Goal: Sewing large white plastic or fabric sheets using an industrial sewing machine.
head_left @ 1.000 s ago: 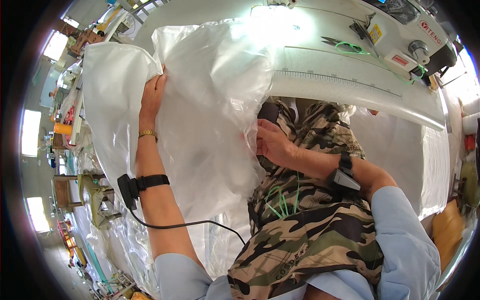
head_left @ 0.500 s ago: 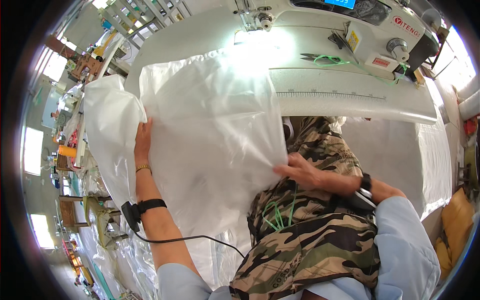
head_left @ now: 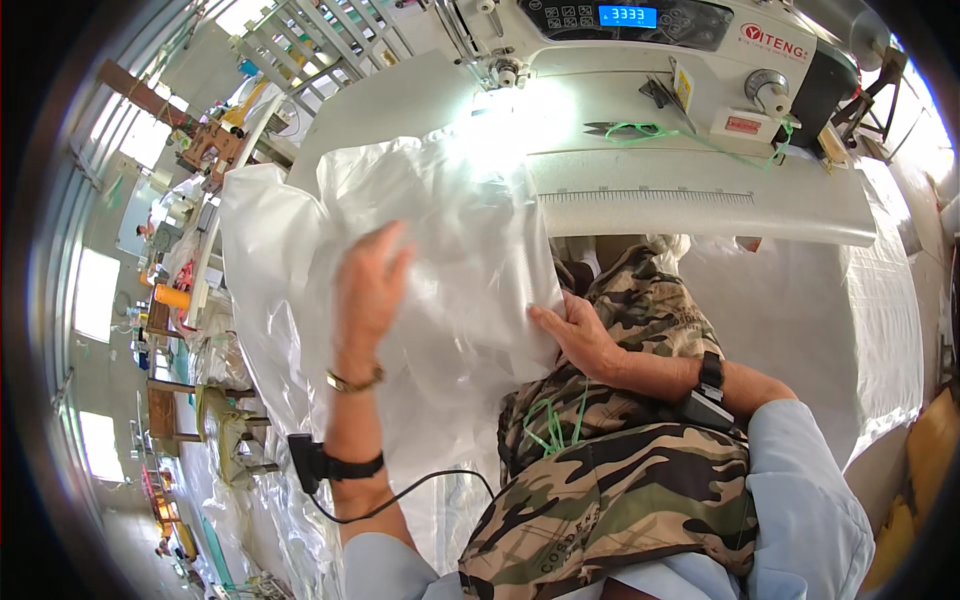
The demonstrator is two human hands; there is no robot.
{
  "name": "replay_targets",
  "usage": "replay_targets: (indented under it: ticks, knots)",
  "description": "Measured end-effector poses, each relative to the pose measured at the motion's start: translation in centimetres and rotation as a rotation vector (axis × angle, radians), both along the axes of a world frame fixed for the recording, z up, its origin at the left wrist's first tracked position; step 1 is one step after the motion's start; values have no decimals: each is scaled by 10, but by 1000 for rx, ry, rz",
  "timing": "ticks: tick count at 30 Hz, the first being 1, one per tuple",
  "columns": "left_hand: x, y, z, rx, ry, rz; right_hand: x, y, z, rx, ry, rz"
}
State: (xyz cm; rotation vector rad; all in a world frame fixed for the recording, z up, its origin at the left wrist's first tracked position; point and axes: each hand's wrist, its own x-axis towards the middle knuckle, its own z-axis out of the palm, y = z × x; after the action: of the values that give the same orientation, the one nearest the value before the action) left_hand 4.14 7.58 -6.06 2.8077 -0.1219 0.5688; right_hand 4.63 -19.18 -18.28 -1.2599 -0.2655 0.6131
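White plastic sack (head_left: 450, 250) under left hand (head_left: 368, 290), right hand (head_left: 575, 335) gripping edge

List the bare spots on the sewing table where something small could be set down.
Bare strip of the sewing table: right of the white plastic sheet, in front of the scissors, along the printed ruler. Crowded: the left half lies under the sheet, with the left hand and right hand on it; the sewing machine fills the back.
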Motion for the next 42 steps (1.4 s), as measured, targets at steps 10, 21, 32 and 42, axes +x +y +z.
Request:
replay_targets:
  ticks: [10, 21, 32, 42]
  knots:
    - [-34, -115, -29, 123, 14, -36, -10, 1, -15, 71, -76, -119]
    - [-38, -134, -26, 88, -381, 90, -7, -7, -17, 33, -69, -62]
    - [-59, -138, -13, -73, 118, -97, -13, -6, -22, 169, -121, -32]
    - [-40, -146, -36, -29, 165, 49, -14, -3, -32, 76, -236, -53]
